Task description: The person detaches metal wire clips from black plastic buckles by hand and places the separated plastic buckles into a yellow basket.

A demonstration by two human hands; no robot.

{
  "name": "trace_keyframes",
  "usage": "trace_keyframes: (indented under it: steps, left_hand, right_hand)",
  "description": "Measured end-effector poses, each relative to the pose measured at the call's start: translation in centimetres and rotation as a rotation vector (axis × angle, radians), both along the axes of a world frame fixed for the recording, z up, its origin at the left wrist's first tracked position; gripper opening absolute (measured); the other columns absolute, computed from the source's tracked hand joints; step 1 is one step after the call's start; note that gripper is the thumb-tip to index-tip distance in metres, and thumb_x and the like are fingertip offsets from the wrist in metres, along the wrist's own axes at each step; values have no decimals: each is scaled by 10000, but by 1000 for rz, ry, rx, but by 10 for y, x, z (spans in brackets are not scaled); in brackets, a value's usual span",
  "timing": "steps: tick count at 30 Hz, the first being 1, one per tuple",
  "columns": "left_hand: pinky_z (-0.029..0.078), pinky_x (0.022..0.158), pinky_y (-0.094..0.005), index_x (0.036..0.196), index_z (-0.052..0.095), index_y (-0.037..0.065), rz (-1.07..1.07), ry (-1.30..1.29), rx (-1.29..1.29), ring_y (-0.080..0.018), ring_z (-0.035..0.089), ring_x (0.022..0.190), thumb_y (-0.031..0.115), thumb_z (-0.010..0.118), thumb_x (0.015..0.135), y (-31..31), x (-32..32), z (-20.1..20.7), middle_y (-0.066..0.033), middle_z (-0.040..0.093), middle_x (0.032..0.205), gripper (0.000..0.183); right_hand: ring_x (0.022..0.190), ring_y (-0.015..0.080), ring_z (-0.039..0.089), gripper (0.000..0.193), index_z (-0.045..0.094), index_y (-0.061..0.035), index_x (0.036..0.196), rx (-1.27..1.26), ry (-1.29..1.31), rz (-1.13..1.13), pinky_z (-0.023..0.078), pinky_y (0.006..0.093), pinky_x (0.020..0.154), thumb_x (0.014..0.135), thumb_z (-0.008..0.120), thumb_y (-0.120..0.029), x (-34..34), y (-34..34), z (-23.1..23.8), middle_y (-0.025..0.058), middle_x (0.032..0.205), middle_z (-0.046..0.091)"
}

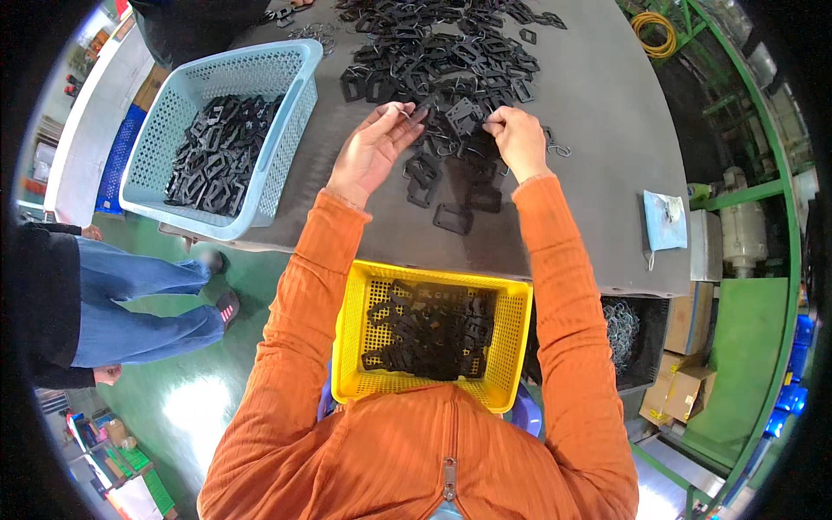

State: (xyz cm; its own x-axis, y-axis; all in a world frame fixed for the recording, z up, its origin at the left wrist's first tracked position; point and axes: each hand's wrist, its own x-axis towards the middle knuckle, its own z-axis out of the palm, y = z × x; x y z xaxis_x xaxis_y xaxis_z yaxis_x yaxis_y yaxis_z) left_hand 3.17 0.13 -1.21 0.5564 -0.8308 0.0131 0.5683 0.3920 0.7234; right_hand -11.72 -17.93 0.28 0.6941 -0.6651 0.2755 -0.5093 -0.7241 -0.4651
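Note:
My left hand (pixel 373 149) is at the near edge of a heap of black plate-like pieces (pixel 442 52). Its thumb and forefinger pinch a thin metal hook (pixel 404 113). Opposite it, my right hand (pixel 517 140) has thumb and forefinger closed at the edge of a black plate with small holes (pixel 465 114); its fingertips partly hide the grip. Several loose black frame-shaped pieces (pixel 452 218) lie on the table below my hands. A yellow basket (pixel 438 270) against my body holds many black pieces (pixel 431 334).
On the table's (pixel 576 225) left side is a light blue basket (pixel 290 139) of black pieces. A blue face mask (pixel 665 221) lies at the right edge. Below it, a dark bin holds metal hooks (pixel 620 336). A person in jeans (pixel 143 299) stands at left.

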Motion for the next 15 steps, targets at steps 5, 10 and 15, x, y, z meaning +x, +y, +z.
trace_keyframes:
  steps: [5, 10, 15]
  left_hand:
    - [417, 858, -252, 975, 618, 29, 143, -505, 256, -98, 548, 966, 128, 551, 904, 1, -10, 1, -35, 619, 1028, 139]
    - [428, 807, -232, 945, 634, 18, 79, -566, 257, -72, 553, 878, 134, 567, 897, -3, -12, 3, -5, 642, 929, 143]
    - [456, 760, -314, 895, 675, 73, 506, -1386, 509, -199, 586, 845, 168, 652, 806, -13, -17, 1, -46, 650, 894, 132]
  right_hand:
    - [727, 278, 628, 141, 630, -68, 822, 112, -253, 22, 477, 377, 644, 754, 694, -175, -14, 4, 20, 102, 774, 656]
    - [641, 256, 624, 230, 587, -70, 893, 164, -392, 9, 473, 341, 607, 759, 705, -215, -22, 3, 68, 86, 715, 659]
    - [889, 323, 609, 156, 595, -94, 916, 83, 227, 45, 459, 410, 800, 804, 628, -198, -34, -31, 53, 130, 899, 655]
